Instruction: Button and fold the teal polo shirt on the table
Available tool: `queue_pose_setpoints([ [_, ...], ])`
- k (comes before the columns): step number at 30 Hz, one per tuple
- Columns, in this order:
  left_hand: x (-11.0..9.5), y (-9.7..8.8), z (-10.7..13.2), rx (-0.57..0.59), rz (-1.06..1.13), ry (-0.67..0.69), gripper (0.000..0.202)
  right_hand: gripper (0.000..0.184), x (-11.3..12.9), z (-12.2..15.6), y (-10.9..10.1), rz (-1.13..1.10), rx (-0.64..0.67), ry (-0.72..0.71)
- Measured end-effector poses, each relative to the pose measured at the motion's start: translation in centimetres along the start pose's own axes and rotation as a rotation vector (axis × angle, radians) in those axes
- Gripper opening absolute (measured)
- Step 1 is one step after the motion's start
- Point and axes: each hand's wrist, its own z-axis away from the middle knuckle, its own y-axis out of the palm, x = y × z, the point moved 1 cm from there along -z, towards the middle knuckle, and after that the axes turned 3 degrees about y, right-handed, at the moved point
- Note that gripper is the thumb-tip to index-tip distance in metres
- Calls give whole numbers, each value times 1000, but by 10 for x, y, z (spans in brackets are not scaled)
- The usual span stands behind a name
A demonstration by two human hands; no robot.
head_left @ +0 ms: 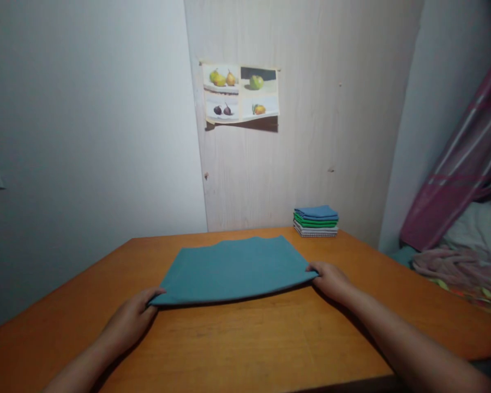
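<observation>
A teal cloth (237,270) stretches between my two hands above the wooden table (229,349). At its near left corner, my left hand (135,314) pinches the edge between thumb and fingers. My right hand (327,279) grips the near right corner in the same way. The near edge is pulled fairly straight and slopes up a little to the right. Toward the back, the cloth's far edge is slightly wavy and lies near the table's far side. The fingers under the cloth are partly hidden.
A stack of folded cloths (316,221), blue, green and checked, sits at the table's far right corner. Behind the table rises a pale wall panel with a fruit poster (240,93). On the right hang a pink curtain (454,158) and rumpled bedding (462,267).
</observation>
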Motion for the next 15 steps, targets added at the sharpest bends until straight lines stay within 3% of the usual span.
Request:
queue_pose_setpoints([
  [9,-22,-22,23,87,227,-4,18,16,-23,16,-11,-401,46,-66],
  [13,-45,-37,49,66,368,-121,13,11,-20,41,-21,-544,184,-44],
  [15,-51,-44,59,101,446,-227,15,11,-18,55,-29,-621,178,32],
])
